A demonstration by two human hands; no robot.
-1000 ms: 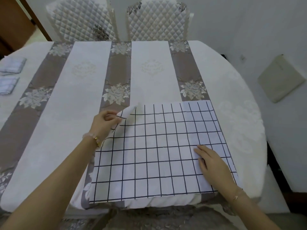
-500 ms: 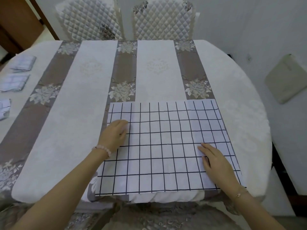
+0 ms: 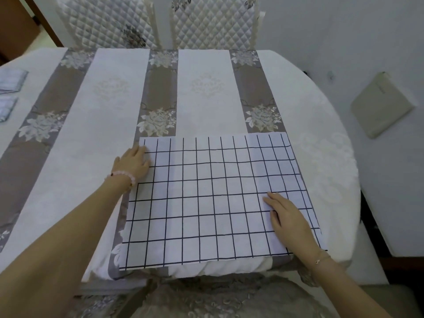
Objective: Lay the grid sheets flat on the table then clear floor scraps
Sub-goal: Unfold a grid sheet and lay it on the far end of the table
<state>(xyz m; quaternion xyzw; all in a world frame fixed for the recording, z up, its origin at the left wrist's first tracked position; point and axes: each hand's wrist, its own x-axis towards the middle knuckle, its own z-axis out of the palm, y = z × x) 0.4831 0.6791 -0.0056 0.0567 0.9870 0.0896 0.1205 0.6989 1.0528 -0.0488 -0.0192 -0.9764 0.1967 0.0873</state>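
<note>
Since the earlier frame, my left hand (image 3: 134,162) has let the curled corner go and slid outward; it now rests with fingers extended on the left edge of the grid sheet (image 3: 213,198). My right hand (image 3: 288,218) lies palm-down, fingers spread, on the sheet's right side. Sheet flat at the table's (image 3: 321,143) near edge.

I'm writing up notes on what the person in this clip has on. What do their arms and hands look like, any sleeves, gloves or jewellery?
Both forearms are bare, with no sleeves in view and no gloves. The left hand has a bracelet of pale pink round beads at the wrist. The right hand has a thin gold-coloured chain bracelet at the wrist. No rings or watch can be made out.
</note>
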